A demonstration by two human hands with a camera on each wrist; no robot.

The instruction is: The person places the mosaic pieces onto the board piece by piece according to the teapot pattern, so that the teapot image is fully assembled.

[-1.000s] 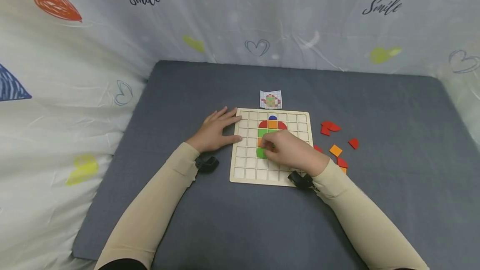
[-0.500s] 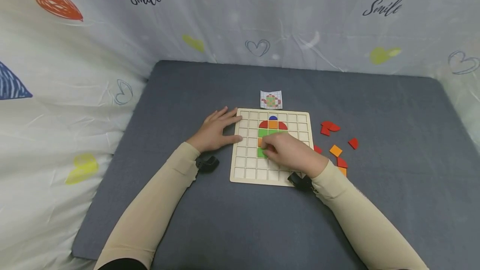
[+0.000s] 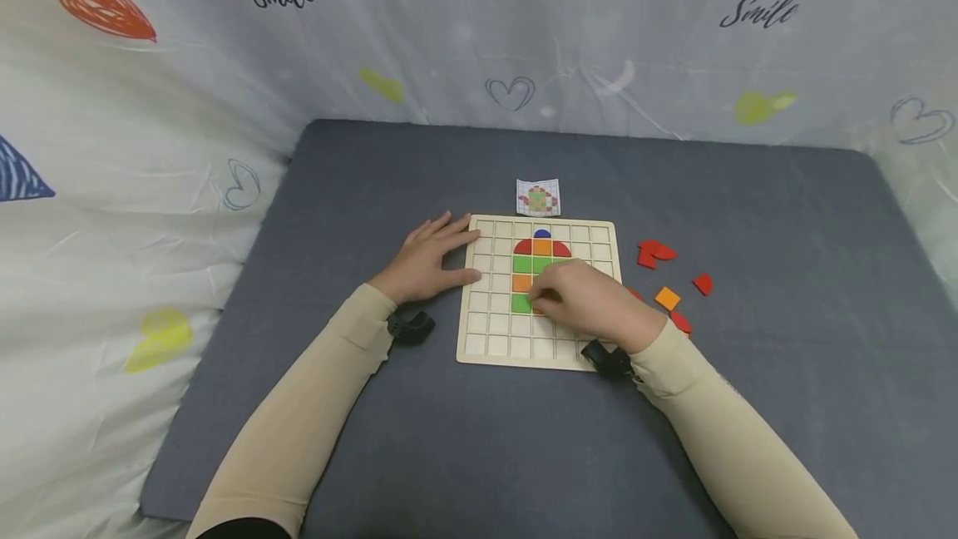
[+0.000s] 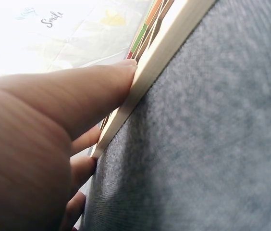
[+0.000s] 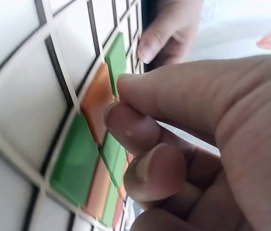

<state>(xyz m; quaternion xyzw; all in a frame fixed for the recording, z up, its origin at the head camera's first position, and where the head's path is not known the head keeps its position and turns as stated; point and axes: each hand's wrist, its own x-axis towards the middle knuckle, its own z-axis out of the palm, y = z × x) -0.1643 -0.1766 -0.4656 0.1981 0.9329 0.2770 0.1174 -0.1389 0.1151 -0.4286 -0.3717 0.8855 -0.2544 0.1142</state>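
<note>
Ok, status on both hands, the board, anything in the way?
Left hand rests on board, left edge. Right hand: fingertips at orange tile, grip unclear. Board partly tiled; right hand blocks part from head view.

Your flat, pale wooden board (image 3: pixel 486 324) has criss-cross lines. On it you see a blue half-round piece (image 3: pixel 542 234), red rounded pieces (image 3: pixel 523 248), orange squares (image 3: pixel 521 283) and green squares (image 3: pixel 520 304). Your cloth sleeves (image 3: pixel 292 406) are tan, your cloth-topped table (image 3: pixel 449 447) is dark grey, and your white curtain (image 3: pixel 337 56) has colourful hearts.
</note>
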